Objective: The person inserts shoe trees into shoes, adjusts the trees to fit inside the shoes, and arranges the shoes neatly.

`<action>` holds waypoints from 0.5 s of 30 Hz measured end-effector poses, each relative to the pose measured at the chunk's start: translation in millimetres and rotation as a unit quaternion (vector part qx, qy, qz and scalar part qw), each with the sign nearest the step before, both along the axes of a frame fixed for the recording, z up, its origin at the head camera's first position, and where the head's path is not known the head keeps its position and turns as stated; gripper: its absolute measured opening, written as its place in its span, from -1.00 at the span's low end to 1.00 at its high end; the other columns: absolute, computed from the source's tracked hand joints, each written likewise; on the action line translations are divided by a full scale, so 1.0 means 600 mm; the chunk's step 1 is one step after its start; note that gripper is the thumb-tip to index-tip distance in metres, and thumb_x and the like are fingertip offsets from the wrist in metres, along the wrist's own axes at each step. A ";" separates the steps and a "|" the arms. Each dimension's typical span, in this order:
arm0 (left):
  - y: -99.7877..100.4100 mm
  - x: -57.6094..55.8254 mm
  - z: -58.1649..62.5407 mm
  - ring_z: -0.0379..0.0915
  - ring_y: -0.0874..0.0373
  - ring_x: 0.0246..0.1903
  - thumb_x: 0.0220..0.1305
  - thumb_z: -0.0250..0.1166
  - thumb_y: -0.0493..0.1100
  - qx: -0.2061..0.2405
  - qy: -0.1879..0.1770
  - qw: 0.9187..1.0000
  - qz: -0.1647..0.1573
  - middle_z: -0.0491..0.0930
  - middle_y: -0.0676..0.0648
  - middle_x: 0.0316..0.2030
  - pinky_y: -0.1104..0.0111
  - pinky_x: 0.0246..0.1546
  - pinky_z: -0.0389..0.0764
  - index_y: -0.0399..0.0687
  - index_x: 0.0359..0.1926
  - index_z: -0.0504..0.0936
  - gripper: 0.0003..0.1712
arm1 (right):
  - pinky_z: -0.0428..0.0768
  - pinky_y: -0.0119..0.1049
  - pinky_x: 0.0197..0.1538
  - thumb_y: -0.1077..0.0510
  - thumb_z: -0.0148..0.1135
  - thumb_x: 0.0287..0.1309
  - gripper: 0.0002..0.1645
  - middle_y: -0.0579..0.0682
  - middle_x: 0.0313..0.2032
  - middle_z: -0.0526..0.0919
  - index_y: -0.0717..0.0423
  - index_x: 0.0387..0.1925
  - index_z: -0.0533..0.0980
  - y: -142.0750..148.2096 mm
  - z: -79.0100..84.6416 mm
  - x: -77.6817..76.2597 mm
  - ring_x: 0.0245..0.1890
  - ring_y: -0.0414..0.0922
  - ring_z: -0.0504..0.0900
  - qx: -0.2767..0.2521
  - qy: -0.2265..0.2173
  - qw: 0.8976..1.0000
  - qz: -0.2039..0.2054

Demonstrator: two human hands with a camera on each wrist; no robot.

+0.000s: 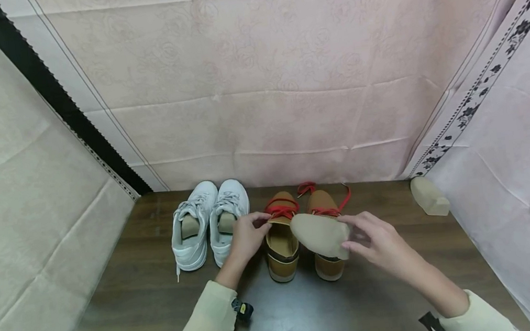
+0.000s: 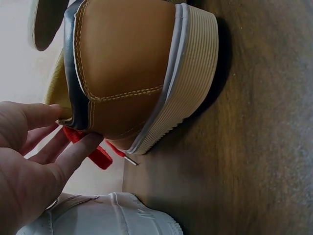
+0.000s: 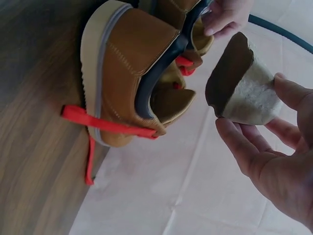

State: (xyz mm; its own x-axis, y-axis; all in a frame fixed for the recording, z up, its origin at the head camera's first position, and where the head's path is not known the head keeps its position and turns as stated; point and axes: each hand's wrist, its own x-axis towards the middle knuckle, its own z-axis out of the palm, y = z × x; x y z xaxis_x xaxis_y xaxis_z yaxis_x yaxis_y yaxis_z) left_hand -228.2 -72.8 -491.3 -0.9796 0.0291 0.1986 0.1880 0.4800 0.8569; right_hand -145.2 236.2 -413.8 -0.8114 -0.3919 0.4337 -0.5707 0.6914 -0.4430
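Note:
Two brown shoes with red laces stand side by side on the floor, toes toward the wall. The left hand (image 1: 250, 235) pinches the opening edge of the left brown shoe (image 2: 127, 54), near its tongue. Above the right brown shoe (image 3: 132, 63), the right hand (image 1: 373, 237) holds a beige shoe insert (image 1: 320, 234) between thumb and fingers. In the right wrist view the insert (image 3: 249, 90) shows a dark, hollow-looking side. The left brown shoe's inside is visible; the insert hides much of the right one from the head view.
A pair of white sneakers (image 1: 194, 227) stands left of the brown shoes, a beige insert (image 1: 190, 226) in each. Another beige insert (image 1: 430, 197) lies by the right wall. Cloth-covered walls (image 1: 257, 82) border the dark wooden floor (image 1: 297, 320) at the back and sides.

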 end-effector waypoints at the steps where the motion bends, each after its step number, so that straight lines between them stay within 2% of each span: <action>1: 0.001 0.000 0.000 0.72 0.02 -0.18 0.23 0.45 -0.32 0.000 0.001 1.000 0.002 0.80 -0.13 -0.17 0.16 -0.10 0.72 -0.12 -0.14 0.82 -0.83 | 0.73 -0.29 -0.16 0.20 0.61 0.01 -0.36 -0.17 -0.19 0.64 0.07 0.17 0.61 -0.003 0.001 0.001 -0.23 -0.23 0.68 -0.001 -0.003 1.000 0.004; 5: 0.002 0.000 0.001 0.71 0.04 -0.17 0.23 0.46 -0.31 -0.008 0.008 1.000 0.003 0.80 -0.13 -0.16 0.17 -0.11 0.70 -0.12 -0.14 0.82 -0.83 | 0.69 -0.37 -0.24 0.21 0.60 0.02 -0.37 -0.17 -0.22 0.61 0.13 0.17 0.61 -0.014 0.001 0.003 -0.30 -0.25 0.63 -0.009 -0.014 1.000 0.024; 10: 0.001 0.001 0.002 0.72 0.05 -0.19 0.23 0.45 -0.32 -0.005 0.016 1.000 0.001 0.80 -0.13 -0.19 0.20 -0.12 0.70 -0.13 -0.15 0.82 -0.84 | 0.53 -0.47 -0.41 0.20 0.58 0.06 -0.42 -0.13 -0.30 0.55 0.11 0.15 0.62 -0.031 -0.002 0.001 -0.41 -0.36 0.45 -0.009 -0.026 0.999 0.046; 15: 0.001 0.002 0.001 0.72 0.05 -0.21 0.23 0.45 -0.33 0.003 0.016 1.000 0.000 0.80 -0.13 -0.21 0.19 -0.13 0.71 -0.14 -0.15 0.82 -0.84 | 0.48 -0.48 -0.43 0.17 0.59 0.05 -0.43 -0.10 -0.34 0.51 0.15 0.12 0.63 -0.049 -0.006 0.000 -0.42 -0.40 0.39 0.003 -0.027 0.998 0.054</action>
State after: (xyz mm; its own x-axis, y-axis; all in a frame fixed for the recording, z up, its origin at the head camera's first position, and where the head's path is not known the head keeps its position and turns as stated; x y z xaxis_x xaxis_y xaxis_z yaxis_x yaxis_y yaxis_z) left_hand -226.9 -72.4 -491.0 -0.9729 0.0277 0.2298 0.2151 0.4750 0.8533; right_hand -145.4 206.6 -417.5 -0.7864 -0.4800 0.3889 -0.6175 0.6299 -0.4711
